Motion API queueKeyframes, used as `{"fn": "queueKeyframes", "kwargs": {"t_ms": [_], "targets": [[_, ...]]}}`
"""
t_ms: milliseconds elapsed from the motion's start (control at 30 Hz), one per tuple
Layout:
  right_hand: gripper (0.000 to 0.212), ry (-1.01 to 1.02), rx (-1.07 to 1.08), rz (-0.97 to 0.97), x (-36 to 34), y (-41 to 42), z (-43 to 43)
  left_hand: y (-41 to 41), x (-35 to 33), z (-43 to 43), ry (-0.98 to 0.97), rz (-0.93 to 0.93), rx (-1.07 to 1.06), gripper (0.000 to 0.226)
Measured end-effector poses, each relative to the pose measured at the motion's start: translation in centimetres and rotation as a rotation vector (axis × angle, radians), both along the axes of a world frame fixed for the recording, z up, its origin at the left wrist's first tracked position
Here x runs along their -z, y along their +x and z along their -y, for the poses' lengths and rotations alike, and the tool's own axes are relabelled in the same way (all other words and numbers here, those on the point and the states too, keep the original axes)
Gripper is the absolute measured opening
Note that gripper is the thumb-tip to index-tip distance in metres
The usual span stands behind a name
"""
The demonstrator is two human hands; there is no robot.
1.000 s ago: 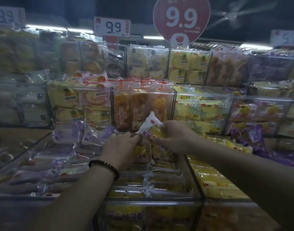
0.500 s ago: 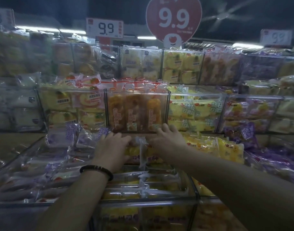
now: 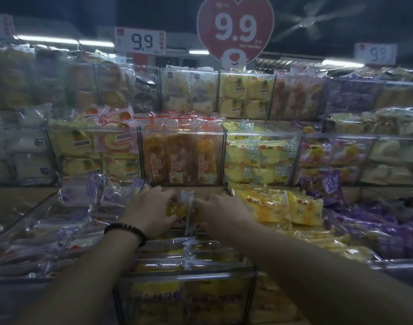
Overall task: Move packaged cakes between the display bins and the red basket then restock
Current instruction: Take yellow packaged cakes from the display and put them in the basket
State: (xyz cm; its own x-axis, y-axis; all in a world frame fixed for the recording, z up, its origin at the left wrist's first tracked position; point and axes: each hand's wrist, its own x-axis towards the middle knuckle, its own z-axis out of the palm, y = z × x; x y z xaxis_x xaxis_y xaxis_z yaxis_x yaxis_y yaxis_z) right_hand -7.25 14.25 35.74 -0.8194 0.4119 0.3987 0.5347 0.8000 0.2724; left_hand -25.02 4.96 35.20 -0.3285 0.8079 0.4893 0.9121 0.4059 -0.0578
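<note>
Logging the stock at the middle bin (image 3: 186, 275), we entered the following.

Item one: yellow cake packet (image 3: 177, 208), upright on its edge at the back of that bin, just below the clear box of orange cakes (image 3: 179, 158). We judged it was stood on end so that its printed face would show over the flat packets (image 3: 184, 254) lying in rows nearer us.

Item two: left hand (image 3: 151, 207), bracelet (image 3: 126, 231) at the wrist. Its fingers were curled round the packet's left side, thumb toward us, holding it upright.

Item three: right hand (image 3: 222, 209), set against the same packet's right side by the crimped clear seam (image 3: 189, 207). Its fingers were bent, but whether they gripped or merely pressed we could not tell; blur hid the tips. Two hands on one packet, we judged, kept a slack wrapper from flopping while it was squared into line.

Item four: neighbours. Yellow packets (image 3: 280, 207) were heaped upright in the bin to the right, purple packets (image 3: 83, 193) to the left.

Item five: red basket, not in view. We judged the work to be at the restocking stage, with a packet being seated in the display.
</note>
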Motion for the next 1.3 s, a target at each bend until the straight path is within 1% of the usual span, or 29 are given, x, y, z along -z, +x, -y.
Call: {"fn": "queueKeyframes", "kwargs": {"t_ms": [67,133,200,267,367,433,467,533,600,667,733,800,867,933,1000,1067,1167,1233,1300], "targets": [[0.04,-0.061,0.064,-0.015,0.2,-0.6,0.4,1.0,-0.5,0.3,-0.02,0.017,-0.016,0.039],[0.036,-0.113,0.115,-0.007,-0.2,-1.4,0.4,2.0,-0.8,0.8,-0.01,0.044,-0.006,0.035],[0.031,-0.176,0.121,0.019,-1.1,-1.4,0.8,2.8,-0.9,1.4,0.005,0.048,0.013,0.031],[0.034,-0.227,0.09,0.036,-1.9,-0.7,0.9,3.8,-0.8,2.2,0.027,0.076,0.037,0.029],[0.042,-0.309,0.029,-0.077,-2.7,1.6,1.4,5.3,-0.8,3.7,0.065,0.191,0.118,0.025],[0.04,-0.328,-0.06,-0.181,-2.9,4.5,2.4,7.1,-0.5,5.1,0.094,0.276,0.223,0.013],[0.036,-0.341,-0.133,-0.239,-2.8,6.4,3.1,8.3,-0.3,5.8,0.122,0.297,0.282,0.009],[0.021,-0.378,-0.277,-0.35,-1.5,10.8,4.9,11.5,0.4,7.9,0.169,0.376,0.38,0.007],[0.011,-0.45,-0.324,-0.423,0.8,15.3,6.9,15.0,2.1,10.1,0.161,0.512,0.468,0.01],[0.005,-0.581,-0.303,-0.466,4.3,19.1,8.5,18.1,4.3,11.8,0.086,0.617,0.546,0.011],[0.001,-0.685,-0.247,-0.472,8.2,21.7,9.4,20.5,7.3,12.7,-0.061,0.729,0.576,0.011],[0.003,-0.788,-0.17,-0.435,12.5,23.2,10.0,22.1,11.1,12.9,-0.206,0.796,0.538,0.014],[0.006,-0.95,-0.062,-0.379,16.6,24.2,10.4,23.0,15.1,12.3,-0.35,0.815,0.498,0.015],[0.009,-1.084,0.06,-0.254,21.1,24.9,10.5,23.4,19.0,11.7,-0.509,0.833,0.46,0.018],[0.011,-1.169,0.155,-0.121,25.7,25.4,10.3,23.3,22.4,11.4,-0.635,0.821,0.411,0.024],[0.012,-1.206,0.246,0.033,30.1,25.6,9.8,22.8,25.2,11.3,-0.735,0.806,0.36,0.029],[0.022,-1.238,0.347,0.294,35.2,25.6,9.5,21.5,28.2,10.7,-0.915,0.744,0.272,0.033],[0.038,-1.253,0.379,0.375,38.6,25.1,9.2,20.7,29.1,9.9,-0.994,0.676,0.224,0.036],[0.051,-1.236,0.377,0.399,43.3,24.3,8.3,20.1,29.7,9.3,-1.017,0.626,0.203,0.038]]}}
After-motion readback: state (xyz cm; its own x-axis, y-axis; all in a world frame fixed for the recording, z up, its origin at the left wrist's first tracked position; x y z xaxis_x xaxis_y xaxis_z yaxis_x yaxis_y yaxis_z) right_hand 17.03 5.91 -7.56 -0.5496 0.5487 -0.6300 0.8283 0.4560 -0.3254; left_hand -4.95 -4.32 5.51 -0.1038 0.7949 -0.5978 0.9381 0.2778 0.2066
